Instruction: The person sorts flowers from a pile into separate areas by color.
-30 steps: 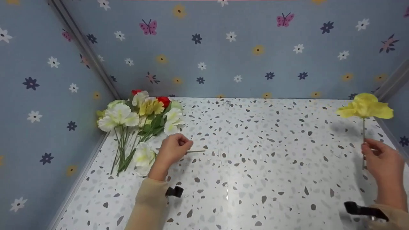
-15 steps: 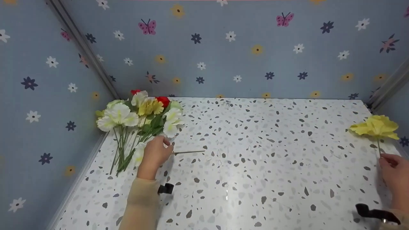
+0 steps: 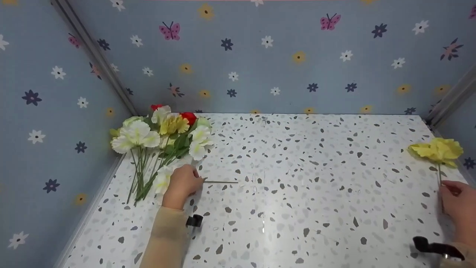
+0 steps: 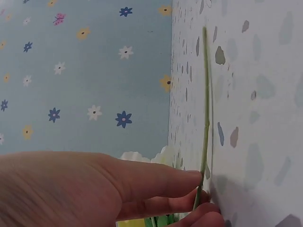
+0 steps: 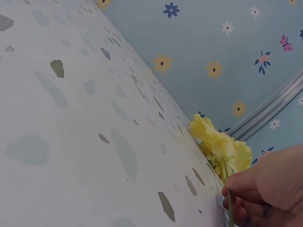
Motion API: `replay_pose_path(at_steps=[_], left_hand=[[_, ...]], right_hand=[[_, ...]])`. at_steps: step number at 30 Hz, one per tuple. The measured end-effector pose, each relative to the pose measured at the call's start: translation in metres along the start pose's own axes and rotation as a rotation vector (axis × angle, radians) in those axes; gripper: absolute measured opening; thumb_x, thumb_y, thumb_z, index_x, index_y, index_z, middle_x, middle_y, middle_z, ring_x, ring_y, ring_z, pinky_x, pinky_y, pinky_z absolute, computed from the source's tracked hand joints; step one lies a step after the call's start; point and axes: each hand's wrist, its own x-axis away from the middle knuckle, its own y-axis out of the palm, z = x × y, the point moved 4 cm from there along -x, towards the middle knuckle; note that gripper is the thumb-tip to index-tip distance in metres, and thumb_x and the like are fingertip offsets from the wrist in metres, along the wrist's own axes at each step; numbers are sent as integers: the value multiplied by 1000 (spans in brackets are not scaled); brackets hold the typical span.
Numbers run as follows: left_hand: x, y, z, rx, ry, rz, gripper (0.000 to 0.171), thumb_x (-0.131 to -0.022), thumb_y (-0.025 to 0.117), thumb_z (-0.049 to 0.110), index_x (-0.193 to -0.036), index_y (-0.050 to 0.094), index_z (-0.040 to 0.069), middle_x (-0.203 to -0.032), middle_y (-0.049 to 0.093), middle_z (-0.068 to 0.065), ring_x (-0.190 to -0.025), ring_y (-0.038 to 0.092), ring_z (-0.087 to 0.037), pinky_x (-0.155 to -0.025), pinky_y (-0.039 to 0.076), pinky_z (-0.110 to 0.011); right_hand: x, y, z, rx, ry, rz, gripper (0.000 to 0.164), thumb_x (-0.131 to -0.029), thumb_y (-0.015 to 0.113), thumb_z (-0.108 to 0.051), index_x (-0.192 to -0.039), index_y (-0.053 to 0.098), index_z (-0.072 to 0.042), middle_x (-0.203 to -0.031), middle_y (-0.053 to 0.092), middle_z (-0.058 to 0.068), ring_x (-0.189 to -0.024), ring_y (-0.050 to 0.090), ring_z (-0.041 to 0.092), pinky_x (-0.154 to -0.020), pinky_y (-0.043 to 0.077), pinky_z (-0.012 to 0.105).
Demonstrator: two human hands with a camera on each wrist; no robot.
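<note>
My left hand (image 3: 183,185) pinches the green stem (image 4: 206,99) of a white flower (image 3: 161,180) between thumb and fingers, just above the tabletop. The blossom is partly hidden behind the hand, and the bare stem end points to the right. On the far right, my right hand (image 3: 458,203) pinches the stem of a yellow flower (image 3: 438,150) below its bloom. In the right wrist view the yellow bloom (image 5: 220,146) lies close to the table surface. Left of my left hand lies a pile of flowers (image 3: 137,136) in white, yellow and red.
The white speckled table (image 3: 297,186) is bounded by a blue patterned back wall (image 3: 260,59) and side panels (image 3: 41,123). The pile's green stems (image 3: 140,178) point toward the front. Black straps with small mounts (image 3: 195,220) sit on both wrists.
The right hand has moved right and toward the front, lowering the yellow flower from upright toward the table. The left hand has shifted left, with more stem showing to its right.
</note>
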Motion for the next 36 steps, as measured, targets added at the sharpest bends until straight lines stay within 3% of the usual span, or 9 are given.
replay_pose_path(at_steps=[5, 11, 16, 20, 24, 28, 32, 36], left_hand=[[1, -5, 3, 13, -10, 28, 31, -88, 68, 16, -62, 54, 10, -54, 56, -5, -46, 50, -19, -48, 40, -31], [7, -24, 8, 51, -3, 83, 24, -85, 60, 5, -61, 55, 9, -53, 59, -4, -46, 54, -19, -50, 41, -32], [17, -47, 8, 173, -57, 99, 7, -90, 58, 6, -90, 62, 0, -64, 69, -8, -55, 67, -20, -55, 50, -32], [23, -62, 7, 235, -90, 158, 26, -94, 59, 12, -115, 57, -3, -75, 73, -10, -64, 71, -22, -68, 55, -38], [23, -69, 5, 271, -86, 276, 36, -96, 66, 20, -125, 56, 0, -91, 75, -10, -71, 70, -21, -77, 52, -42], [15, -64, 2, 427, -57, 341, 34, -95, 71, 21, -123, 61, 4, -98, 75, -10, -75, 71, -23, -71, 56, -36], [6, -53, 4, 686, 0, 333, 27, -95, 72, 14, -118, 65, 2, -101, 74, -15, -77, 71, -23, -68, 59, -28], [3, -44, 14, 858, 51, 322, 23, -95, 71, 9, -116, 66, 1, -103, 73, -17, -77, 70, -23, -69, 59, -28]], right_hand=[[-5, 3, 5, -3, 26, -14, 49, -105, 40, -14, -150, 39, 5, -144, 42, 33, -124, 46, 46, -70, 39, 32], [-1, 1, 4, -23, 8, -37, 48, -103, 47, -12, -146, 42, 9, -129, 50, 32, -100, 51, 37, -59, 41, 26], [3, -1, -2, -28, -47, -33, 44, -102, 51, -11, -140, 47, 12, -118, 54, 29, -87, 51, 28, -48, 40, 19], [3, -1, -1, -32, -15, -40, 44, -103, 49, -11, -142, 47, 10, -123, 52, 30, -90, 50, 31, -47, 41, 20], [2, -1, 1, -21, 6, -27, 44, -104, 46, -10, -145, 45, 8, -129, 51, 30, -94, 50, 32, -47, 40, 20], [0, -1, 3, -1, 30, 0, 45, -104, 43, -8, -146, 44, 6, -133, 50, 29, -95, 49, 32, -49, 38, 21], [4, -4, 0, -14, 50, 24, 47, -104, 42, -10, -148, 42, 5, -138, 47, 30, -102, 50, 37, -56, 39, 25], [12, -9, -15, -43, 27, 48, 49, -105, 43, -17, -149, 42, 4, -141, 46, 30, -110, 51, 40, -63, 39, 30]])
